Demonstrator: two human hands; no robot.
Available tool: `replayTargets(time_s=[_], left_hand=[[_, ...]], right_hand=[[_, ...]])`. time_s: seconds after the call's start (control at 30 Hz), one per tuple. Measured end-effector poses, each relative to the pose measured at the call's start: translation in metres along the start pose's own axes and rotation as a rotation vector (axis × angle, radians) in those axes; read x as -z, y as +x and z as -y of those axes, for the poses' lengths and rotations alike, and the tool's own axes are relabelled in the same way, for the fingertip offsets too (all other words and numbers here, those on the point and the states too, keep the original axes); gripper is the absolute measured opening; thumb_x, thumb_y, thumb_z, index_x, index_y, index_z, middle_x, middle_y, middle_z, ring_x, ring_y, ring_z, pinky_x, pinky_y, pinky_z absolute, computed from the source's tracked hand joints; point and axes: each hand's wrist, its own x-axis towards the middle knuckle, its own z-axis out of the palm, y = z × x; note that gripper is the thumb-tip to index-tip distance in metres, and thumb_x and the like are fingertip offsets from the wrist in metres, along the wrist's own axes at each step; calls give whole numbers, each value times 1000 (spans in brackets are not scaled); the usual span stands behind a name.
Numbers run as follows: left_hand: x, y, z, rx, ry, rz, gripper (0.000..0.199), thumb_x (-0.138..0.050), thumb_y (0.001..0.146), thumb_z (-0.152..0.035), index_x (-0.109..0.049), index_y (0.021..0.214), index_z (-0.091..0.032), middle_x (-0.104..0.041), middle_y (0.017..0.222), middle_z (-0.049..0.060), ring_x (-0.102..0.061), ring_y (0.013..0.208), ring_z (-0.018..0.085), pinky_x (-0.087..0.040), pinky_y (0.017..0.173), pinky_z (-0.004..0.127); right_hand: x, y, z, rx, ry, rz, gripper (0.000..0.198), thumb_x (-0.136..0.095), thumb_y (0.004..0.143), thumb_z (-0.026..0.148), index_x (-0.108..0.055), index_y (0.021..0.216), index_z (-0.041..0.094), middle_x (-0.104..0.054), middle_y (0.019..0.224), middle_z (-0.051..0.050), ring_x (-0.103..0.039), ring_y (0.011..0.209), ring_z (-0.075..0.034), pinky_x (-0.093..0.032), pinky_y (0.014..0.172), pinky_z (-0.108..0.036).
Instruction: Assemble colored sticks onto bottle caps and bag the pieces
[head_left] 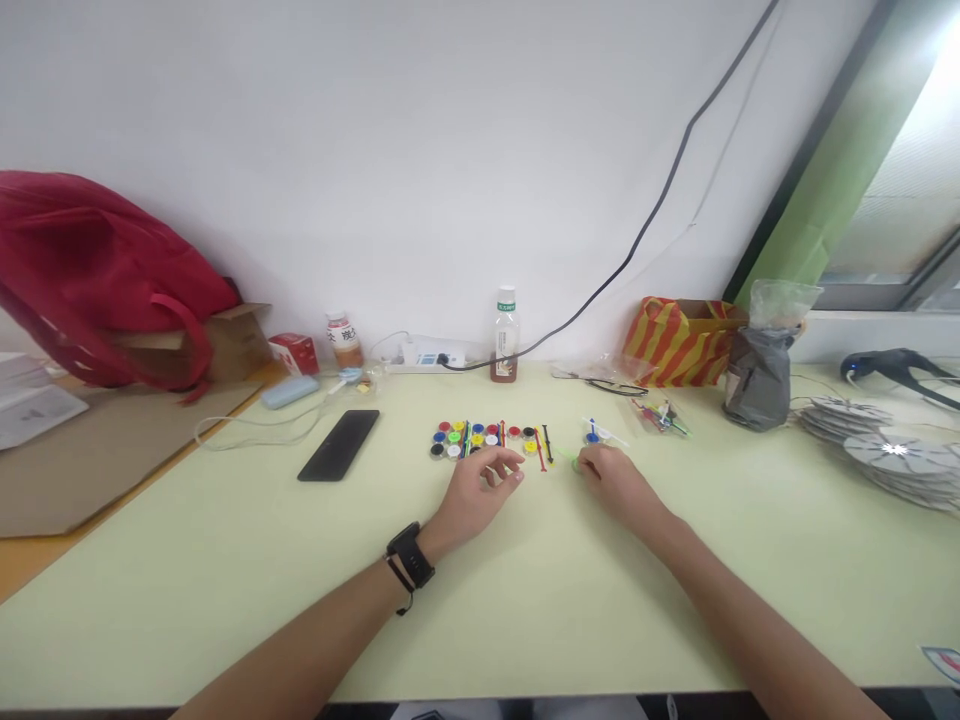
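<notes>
Small round discs in several colours lie in rows at the middle of the table, with thin arrow-shaped pieces between them. My left hand hovers in front of these rows, fingers loosely curled and apart, nothing visible in them. A red arrow and a black arrow lie just beyond its fingertips. My right hand is closed in a pinch at a small green piece, partly hidden by the fingers. Just behind it are a blue disc, a blue arrow and a white arrow.
A black phone lies to the left, near a power bank. Along the wall stand a bottle, a power strip and a striped bag. A bag of coloured pieces and stacked grey discs are at right.
</notes>
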Motion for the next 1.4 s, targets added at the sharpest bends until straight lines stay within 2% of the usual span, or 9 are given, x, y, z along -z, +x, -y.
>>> replayTargets(time_s=[0.2,0.33,0.5,0.67,0.77,0.83,0.93,1.03,1.4], left_hand=[[1,0,2,-32,48,0,14,-65,90,-28,-74,97,-20,-71,92,5,-57,74,15,-42,63,26],[3,-2,2,-29,90,53,15,-66,90,-31,-75,90,-20,-63,72,0,-47,62,14,-36,59,25],[5,-4,-1,35,140,212,16,-65,89,-32,-75,88,-19,-45,55,-5,-40,53,12,-33,57,25],[7,-2,-7,53,261,361,10,-66,86,-28,-73,83,-21,-45,53,-6,-42,51,12,-30,56,25],[8,2,-9,77,280,385,16,-71,82,-31,-63,73,-20,-43,51,-7,-40,50,11,-28,55,25],[9,5,-8,66,288,382,35,-71,80,-29,-45,59,-19,-35,50,-7,-31,50,10,-24,54,26],[10,7,-4,36,306,405,51,-66,79,-22,-20,58,-18,-19,54,-6,-17,54,11,-18,53,29],[10,7,0,37,300,428,50,-60,83,-18,-15,60,-17,-13,58,-5,-12,58,13,-16,54,31],[16,14,2,139,165,440,49,-54,88,-19,-12,63,-19,-12,63,-3,-12,60,13,-15,54,32]], right_hand=[[0,18,-16,-147,-70,-66,21,-48,96,12,-62,83,19,-63,89,-7,-58,79,-19,-32,63,-28],[-6,20,-27,-170,-155,-122,23,-45,101,21,-67,95,20,-64,99,-10,-59,83,-22,-36,64,-30],[-11,15,-22,20,-99,-249,29,-47,101,28,-67,121,20,-64,108,-13,-59,102,-28,-48,83,-38],[-5,12,5,227,46,-57,41,-50,102,35,-59,141,27,-62,120,-12,-56,113,-29,-48,100,-46],[-1,13,15,218,45,6,41,-50,102,37,-59,141,31,-61,123,-12,-56,115,-29,-49,99,-47],[0,15,15,203,72,7,39,-50,102,37,-61,139,31,-62,123,-12,-57,116,-29,-51,99,-47],[-3,17,10,175,123,5,42,-48,103,38,-56,144,30,-61,127,-12,-57,118,-29,-50,101,-47],[-7,18,6,156,135,27,45,-45,104,38,-52,148,29,-59,129,-13,-56,120,-30,-48,103,-49],[-4,17,9,191,197,6,31,-47,102,32,-65,127,29,-64,118,-13,-61,114,-31,-52,96,-47]])
